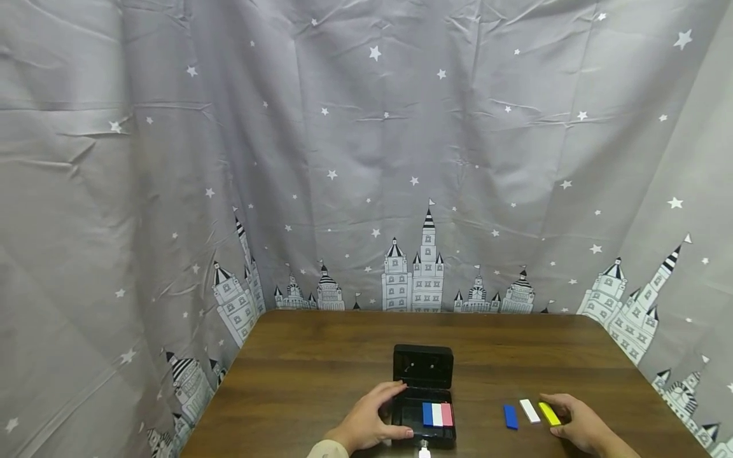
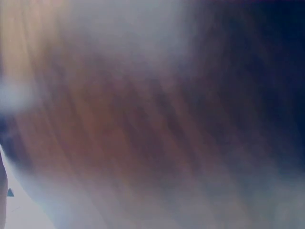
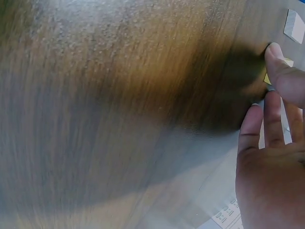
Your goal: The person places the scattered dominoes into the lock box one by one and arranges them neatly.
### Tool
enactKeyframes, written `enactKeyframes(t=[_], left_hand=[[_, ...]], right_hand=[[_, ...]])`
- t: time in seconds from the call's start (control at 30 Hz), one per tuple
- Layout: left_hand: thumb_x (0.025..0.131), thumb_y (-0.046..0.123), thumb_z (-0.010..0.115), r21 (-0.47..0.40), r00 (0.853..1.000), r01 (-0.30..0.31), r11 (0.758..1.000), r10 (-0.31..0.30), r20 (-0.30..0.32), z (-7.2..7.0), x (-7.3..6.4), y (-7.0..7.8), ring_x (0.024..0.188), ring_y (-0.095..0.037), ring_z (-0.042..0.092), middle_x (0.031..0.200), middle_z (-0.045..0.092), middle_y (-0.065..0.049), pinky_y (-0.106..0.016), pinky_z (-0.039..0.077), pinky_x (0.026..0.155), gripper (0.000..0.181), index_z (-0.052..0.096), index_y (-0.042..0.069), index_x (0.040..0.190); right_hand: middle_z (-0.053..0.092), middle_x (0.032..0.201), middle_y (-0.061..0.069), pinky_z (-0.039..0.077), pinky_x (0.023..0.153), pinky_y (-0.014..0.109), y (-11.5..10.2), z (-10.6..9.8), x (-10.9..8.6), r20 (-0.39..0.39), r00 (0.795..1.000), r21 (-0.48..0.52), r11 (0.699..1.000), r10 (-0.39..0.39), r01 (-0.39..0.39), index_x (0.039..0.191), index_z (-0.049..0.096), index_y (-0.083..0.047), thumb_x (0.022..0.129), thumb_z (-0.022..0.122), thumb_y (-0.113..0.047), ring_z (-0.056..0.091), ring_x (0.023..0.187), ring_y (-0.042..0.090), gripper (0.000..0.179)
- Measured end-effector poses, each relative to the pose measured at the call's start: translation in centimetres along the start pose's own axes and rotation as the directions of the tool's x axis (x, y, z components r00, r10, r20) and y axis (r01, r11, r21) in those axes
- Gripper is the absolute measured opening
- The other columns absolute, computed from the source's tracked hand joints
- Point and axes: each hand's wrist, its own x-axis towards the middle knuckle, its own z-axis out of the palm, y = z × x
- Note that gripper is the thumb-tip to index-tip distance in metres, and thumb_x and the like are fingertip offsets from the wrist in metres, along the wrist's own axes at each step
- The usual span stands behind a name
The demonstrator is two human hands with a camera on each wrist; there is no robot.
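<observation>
A small black box (image 1: pixel 405 413) stands on the table with its lid (image 1: pixel 422 364) raised at the back. Inside, toward the right, blue (image 1: pixel 427 415), white (image 1: pixel 437 415) and pink (image 1: pixel 446 415) blocks lie side by side. My left hand (image 1: pixel 366 420) holds the box by its left side, thumb at the front and fingers near the hinge. Further right, a yellow block (image 1: pixel 550 413) is pinched between the thumb and fingers of my right hand (image 1: pixel 584 425). Beside it lie a white block (image 1: pixel 529 411) and a blue block (image 1: pixel 511 417). The left wrist view is too blurred to read.
A white plug-like piece (image 1: pixel 424 451) sits at the box's front edge. The brown wooden table (image 1: pixel 321 356) reaches back to a grey curtain (image 1: pixel 355 146) printed with stars and castles, which also hangs along both sides.
</observation>
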Motion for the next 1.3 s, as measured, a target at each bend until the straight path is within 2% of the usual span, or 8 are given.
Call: enactKeyframes(t=[0.2,0.37,0.47,0.6,0.7,0.93,1.1,1.3], left_hand=[[0.075,0.052,0.086,-0.019,1.000,-0.007,1.000,0.007,-0.005,-0.1,0.1,0.2,0.135,-0.025,0.046,0.148,0.049,0.007,-0.058,0.038,0.106,0.081,0.056,0.023,0.145],[0.076,0.050,0.086,-0.022,1.000,-0.026,0.999,0.026,-0.015,-0.2,-0.2,0.3,0.135,-0.027,0.046,0.147,0.049,0.005,-0.058,0.039,0.105,0.080,0.056,0.021,0.144],[0.076,0.050,0.086,-0.022,1.000,-0.025,0.999,0.025,-0.017,-0.2,-0.3,0.3,0.134,-0.027,0.047,0.147,0.050,0.005,-0.058,0.039,0.105,0.080,0.057,0.021,0.144],[0.075,0.052,0.086,-0.029,0.999,-0.028,0.999,0.027,-0.016,0.0,-0.3,0.2,0.134,-0.025,0.046,0.147,0.049,0.006,-0.056,0.039,0.106,0.081,0.056,0.021,0.145],[0.075,0.053,0.086,-0.029,0.999,-0.031,0.999,0.030,-0.018,0.1,-0.2,0.1,0.134,-0.024,0.046,0.147,0.049,0.007,-0.056,0.039,0.106,0.082,0.056,0.022,0.145],[0.075,0.055,0.085,-0.017,1.000,-0.002,1.000,0.001,-0.004,0.0,0.0,0.2,0.135,-0.024,0.046,0.148,0.048,0.009,-0.058,0.038,0.106,0.082,0.055,0.025,0.145],[0.076,0.052,0.085,-0.014,1.000,-0.007,1.000,0.007,-0.002,-0.1,-0.1,0.3,0.135,-0.027,0.046,0.148,0.049,0.006,-0.059,0.038,0.106,0.081,0.055,0.024,0.145],[0.076,0.053,0.085,-0.022,1.000,0.023,0.999,-0.023,0.006,-0.1,-0.1,0.3,0.135,-0.027,0.045,0.148,0.048,0.007,-0.060,0.037,0.106,0.081,0.055,0.026,0.145]], right_hand=[[0.061,0.115,0.023,0.053,0.085,0.053,0.3,-0.1,-0.2,-0.027,0.999,-0.013,1.000,-0.025,0.025,0.124,0.062,0.012,0.071,0.086,-0.003,0.064,0.098,0.037,0.060],[0.066,0.104,0.012,0.055,0.077,0.042,0.5,-0.2,-0.2,-0.013,1.000,0.032,0.999,0.000,0.001,0.125,0.060,0.014,0.074,0.086,-0.007,0.064,0.091,0.028,0.061],[0.068,0.098,0.007,0.054,0.073,0.040,0.7,-0.1,-0.3,-0.022,1.000,0.023,1.000,0.014,-0.014,0.125,0.060,0.014,0.076,0.086,-0.010,0.063,0.088,0.025,0.061],[0.069,0.099,0.008,0.055,0.076,0.045,0.9,-0.1,-0.6,-0.043,0.998,0.014,0.999,0.037,-0.037,0.124,0.061,0.014,0.077,0.087,-0.014,0.064,0.090,0.028,0.060],[0.069,0.100,0.008,0.055,0.076,0.044,0.9,-0.1,-0.8,-0.066,0.997,0.021,0.999,0.044,-0.043,0.123,0.062,0.013,0.078,0.087,-0.018,0.064,0.090,0.028,0.060],[0.068,0.112,0.022,0.054,0.083,0.049,0.2,-0.5,-1.0,-0.125,0.992,0.032,0.999,0.028,-0.024,0.122,0.063,0.013,0.079,0.086,-0.019,0.066,0.097,0.034,0.058],[0.068,0.111,0.021,0.055,0.082,0.050,-0.6,-0.8,-1.1,-0.132,0.991,0.028,1.000,0.011,-0.007,0.124,0.061,0.011,0.081,0.085,-0.022,0.066,0.097,0.034,0.060],[0.069,0.112,0.019,0.054,0.083,0.051,-1.8,-1.0,-0.9,-0.162,0.986,0.014,0.999,-0.030,0.033,0.124,0.065,0.007,0.080,0.086,-0.026,0.066,0.097,0.032,0.059]])
